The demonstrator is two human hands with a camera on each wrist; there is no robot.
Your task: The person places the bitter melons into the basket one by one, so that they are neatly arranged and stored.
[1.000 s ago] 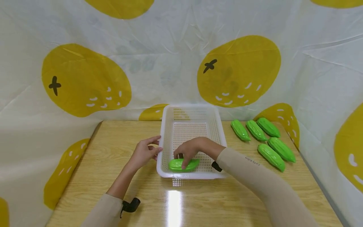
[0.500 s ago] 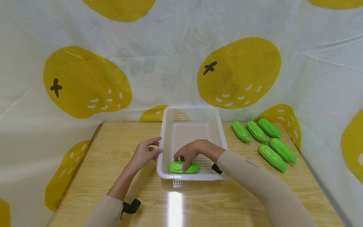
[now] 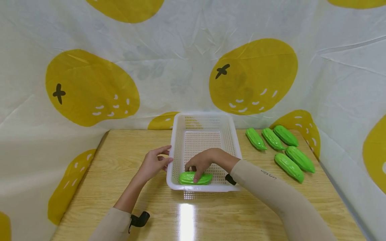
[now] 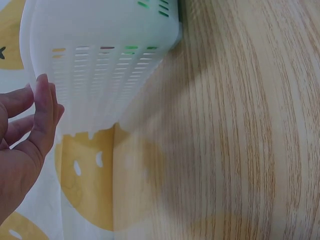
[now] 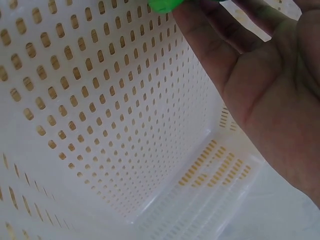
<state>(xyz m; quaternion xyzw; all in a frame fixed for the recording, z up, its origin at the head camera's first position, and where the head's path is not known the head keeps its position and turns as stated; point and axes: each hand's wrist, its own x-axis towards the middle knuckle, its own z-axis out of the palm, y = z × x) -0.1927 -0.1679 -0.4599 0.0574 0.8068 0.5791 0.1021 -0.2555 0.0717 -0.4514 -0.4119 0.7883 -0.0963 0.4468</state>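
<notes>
In the head view, a glossy green, ridged toy bitter melon (image 3: 187, 179) lies crosswise at the near end of a white plastic basket (image 3: 236, 144). My right hand (image 3: 201, 162) reaches down into the basket and grips it, thumb on the near side and fingers on the far side. Only a green end of the toy (image 5: 164, 4) shows at the top of the right wrist view, by my fingers. My left hand (image 3: 153, 164) touches the basket's left rim from outside with thumb and fingertips. The left wrist view shows those fingers (image 4: 44, 107) against the slotted outer wall (image 4: 100, 30).
Several more green toy bitter melons (image 3: 288, 166) lie on the wooden table (image 3: 129, 144) to the basket's right. Behind the table hangs a white cloth (image 3: 175, 77) printed with yellow fruit. The basket's far end stands close to that cloth.
Both hands, the basket and the gripped bitter melon keep their places. The head view has only shifted slightly.
</notes>
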